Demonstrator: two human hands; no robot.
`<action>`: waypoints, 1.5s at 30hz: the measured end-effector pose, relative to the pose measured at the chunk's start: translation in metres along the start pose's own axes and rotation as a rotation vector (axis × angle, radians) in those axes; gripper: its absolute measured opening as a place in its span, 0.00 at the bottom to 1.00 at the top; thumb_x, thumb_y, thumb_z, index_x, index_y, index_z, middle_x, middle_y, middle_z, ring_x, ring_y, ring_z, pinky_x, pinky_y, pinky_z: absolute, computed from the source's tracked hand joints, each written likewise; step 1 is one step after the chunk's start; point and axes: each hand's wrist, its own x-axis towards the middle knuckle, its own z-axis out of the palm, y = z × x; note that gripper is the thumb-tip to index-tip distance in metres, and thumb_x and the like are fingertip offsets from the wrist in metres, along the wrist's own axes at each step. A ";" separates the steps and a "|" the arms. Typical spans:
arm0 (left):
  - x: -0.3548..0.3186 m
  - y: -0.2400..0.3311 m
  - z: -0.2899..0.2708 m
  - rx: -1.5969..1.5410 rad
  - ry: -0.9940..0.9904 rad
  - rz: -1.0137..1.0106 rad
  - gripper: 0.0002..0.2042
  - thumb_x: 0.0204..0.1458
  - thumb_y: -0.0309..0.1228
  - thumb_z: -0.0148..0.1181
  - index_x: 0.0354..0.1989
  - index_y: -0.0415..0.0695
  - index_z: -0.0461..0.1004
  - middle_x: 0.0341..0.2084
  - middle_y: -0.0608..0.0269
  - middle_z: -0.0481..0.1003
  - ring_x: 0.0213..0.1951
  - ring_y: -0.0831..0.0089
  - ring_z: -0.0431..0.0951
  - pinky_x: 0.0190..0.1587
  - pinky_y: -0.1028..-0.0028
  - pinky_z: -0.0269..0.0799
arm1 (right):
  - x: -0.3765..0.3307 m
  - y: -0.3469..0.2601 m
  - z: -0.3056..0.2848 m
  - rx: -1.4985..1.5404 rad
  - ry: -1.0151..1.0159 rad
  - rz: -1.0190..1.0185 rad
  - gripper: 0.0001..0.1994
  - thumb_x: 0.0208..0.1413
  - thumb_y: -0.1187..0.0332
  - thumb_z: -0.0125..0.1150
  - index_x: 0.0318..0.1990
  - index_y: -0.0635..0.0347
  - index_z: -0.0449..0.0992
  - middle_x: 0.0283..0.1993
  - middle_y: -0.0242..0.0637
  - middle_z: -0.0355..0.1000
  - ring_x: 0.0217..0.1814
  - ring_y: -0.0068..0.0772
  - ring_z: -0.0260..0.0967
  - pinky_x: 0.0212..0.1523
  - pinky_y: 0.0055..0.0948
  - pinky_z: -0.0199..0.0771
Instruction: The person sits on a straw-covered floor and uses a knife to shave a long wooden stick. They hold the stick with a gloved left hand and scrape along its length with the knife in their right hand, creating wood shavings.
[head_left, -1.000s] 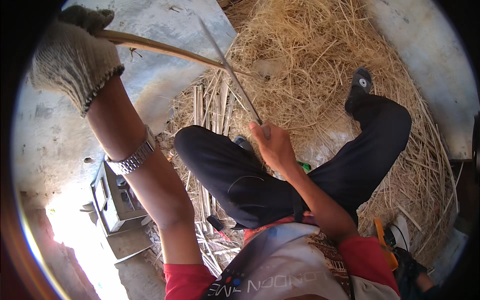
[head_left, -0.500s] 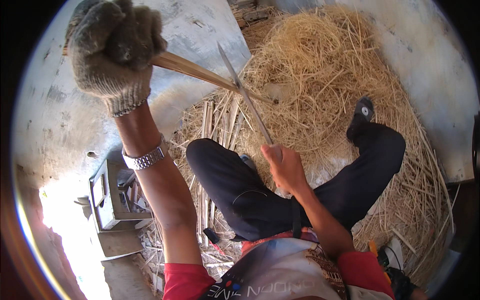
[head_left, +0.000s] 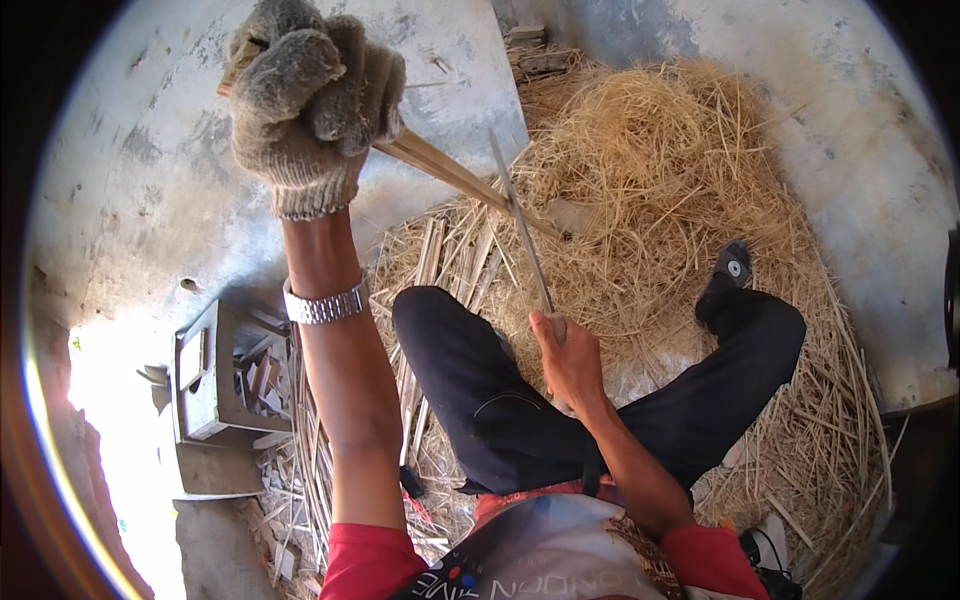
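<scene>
My left hand, in a grey-brown knitted glove, is raised at the upper left, its fingers wrapped round a split bamboo strip. The strip slants down to the right, its far end over the straw. In my bare right hand, low between my knees, is the handle of a knife with a long, narrow blade. Its blade points up and away and crosses the strip near the far end. Whether the edge touches the strip or bites into it I cannot tell.
A big heap of fine shavings lies ahead by the walls. Long split strips lie beyond my left knee. At the left stands a small wooden cabinet with scraps inside. My bent legs frame the work.
My gloved hand has moved to the right with the bamboo strip. The knife still crosses the strip near its far end. The whole view has shifted slightly.
</scene>
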 end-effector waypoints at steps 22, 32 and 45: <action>0.017 -0.026 0.053 0.403 0.518 0.007 0.15 0.55 0.32 0.54 0.16 0.44 0.64 0.07 0.65 0.60 0.07 0.77 0.57 0.11 0.72 0.59 | 0.016 0.036 0.007 -0.028 0.115 -0.102 0.26 0.62 0.47 0.53 0.31 0.68 0.73 0.21 0.49 0.71 0.24 0.46 0.73 0.29 0.44 0.71; 0.022 -0.037 0.036 0.592 0.801 0.110 0.08 0.51 0.30 0.60 0.24 0.42 0.71 0.10 0.63 0.66 0.09 0.74 0.63 0.13 0.68 0.67 | 0.005 0.002 -0.021 0.279 -0.151 0.217 0.24 0.64 0.51 0.53 0.32 0.69 0.72 0.17 0.42 0.66 0.21 0.36 0.70 0.26 0.37 0.70; 0.029 -0.040 0.046 0.819 0.939 0.140 0.06 0.50 0.28 0.62 0.28 0.40 0.73 0.14 0.61 0.72 0.13 0.74 0.72 0.15 0.74 0.73 | 0.009 0.013 -0.026 0.062 -0.087 0.015 0.28 0.64 0.45 0.49 0.31 0.68 0.71 0.19 0.47 0.69 0.21 0.41 0.72 0.24 0.37 0.70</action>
